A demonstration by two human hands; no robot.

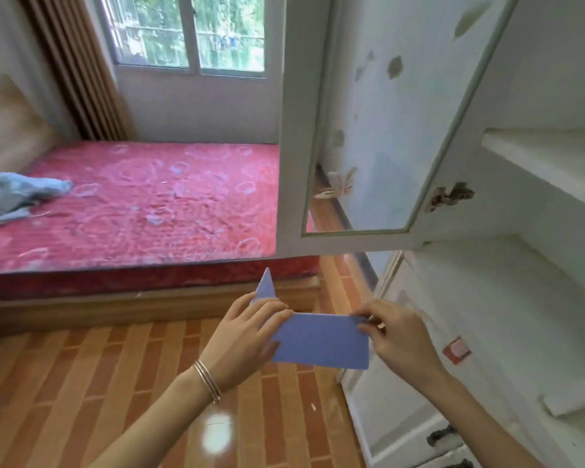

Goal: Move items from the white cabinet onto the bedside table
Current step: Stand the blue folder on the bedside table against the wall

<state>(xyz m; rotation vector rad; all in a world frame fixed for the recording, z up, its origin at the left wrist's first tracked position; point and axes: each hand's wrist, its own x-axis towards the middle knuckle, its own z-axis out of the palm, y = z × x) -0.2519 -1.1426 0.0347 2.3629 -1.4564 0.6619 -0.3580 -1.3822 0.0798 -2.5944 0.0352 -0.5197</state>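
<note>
Bright daylight enters through the window (190,32). Glare spot on the floor (217,430). Soft blur overall; edges bend.

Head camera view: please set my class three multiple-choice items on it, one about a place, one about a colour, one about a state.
1. Where does the grey cloth lie?
A. on the floor
B. on the red mattress
C. on a chair

2. What colour is the sheet held between the left hand and the right hand?
A. blue
B. yellow
C. green

3. How is the white cabinet door?
A. shut
B. taken off
C. swung open

Answers:
1 B, the cloth lies at the mattress's left side.
2 A, the sheet that both hands hold is plainly blue.
3 C, the door stands out from the cabinet, and the shelves show to its right.
</note>
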